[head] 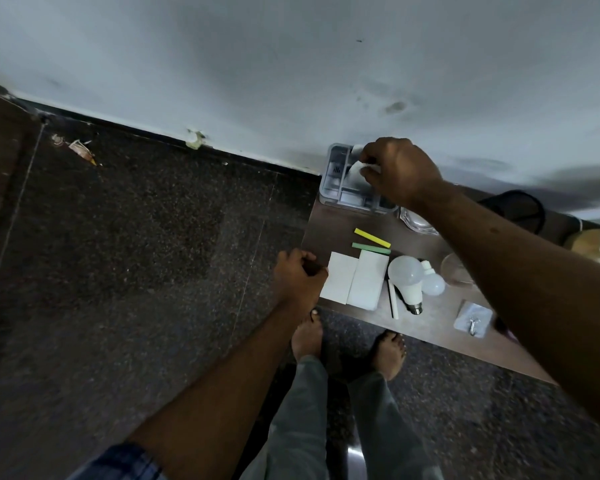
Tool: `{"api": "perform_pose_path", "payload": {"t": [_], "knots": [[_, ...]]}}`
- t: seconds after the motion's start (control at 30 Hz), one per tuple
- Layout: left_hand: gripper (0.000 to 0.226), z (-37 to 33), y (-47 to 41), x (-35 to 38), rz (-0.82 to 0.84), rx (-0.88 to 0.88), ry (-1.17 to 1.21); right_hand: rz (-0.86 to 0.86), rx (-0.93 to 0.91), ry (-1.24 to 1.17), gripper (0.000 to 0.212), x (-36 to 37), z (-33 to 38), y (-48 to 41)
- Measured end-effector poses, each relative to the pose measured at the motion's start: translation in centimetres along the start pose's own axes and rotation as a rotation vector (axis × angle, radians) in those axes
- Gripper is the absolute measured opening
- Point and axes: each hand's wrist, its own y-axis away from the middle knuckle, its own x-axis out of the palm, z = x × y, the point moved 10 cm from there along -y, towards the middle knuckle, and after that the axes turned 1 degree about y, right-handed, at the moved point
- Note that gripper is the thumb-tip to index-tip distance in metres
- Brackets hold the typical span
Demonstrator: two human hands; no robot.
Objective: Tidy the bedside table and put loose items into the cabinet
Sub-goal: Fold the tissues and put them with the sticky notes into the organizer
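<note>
The brown bedside table (440, 327) stands against the wall at the right. A grey divided organiser tray (336, 188) sits at its back left corner. My right hand (399, 174) is over the tray, fingers pinched on a small white item. My left hand (298, 278) rests curled at the table's left front corner, beside two white boxes (355, 278). Loose on the top lie a yellow stick (372, 237), a green stick (371, 248), a large bulb (407, 277), a small bulb (432, 281) and a white stick (393, 299).
A wall hook in a clear packet (472, 318) lies near the front edge. A clear glass dish (456, 270) and a clear lid (418, 221) sit under my right forearm. A black cable (520, 206) loops at the back. Dark speckled floor with scraps (82, 150) at the left.
</note>
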Motion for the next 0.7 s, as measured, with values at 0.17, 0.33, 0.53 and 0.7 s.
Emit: {"api": "perform_pose_path", "payload": {"t": [0.17,0.33,0.53,0.7], "knots": [[0.036,-0.2,0.2,-0.2,-0.019,0.024,-0.073,-0.073,-0.002,-0.013,0.038,-0.6,-0.1,0.1],[0.034,-0.2,0.2,-0.2,-0.043,0.025,-0.056,-0.160,0.024,-0.002,0.036,-1.1,-0.6,0.7],[0.035,-0.1,0.0,-0.1,-0.048,0.026,-0.068,-0.342,0.083,-0.093,0.035,-1.9,-0.7,3.3],[0.043,-0.1,0.4,-0.1,-0.082,0.031,-0.142,-0.415,0.118,-0.239,0.020,-0.5,0.2,7.5]]}}
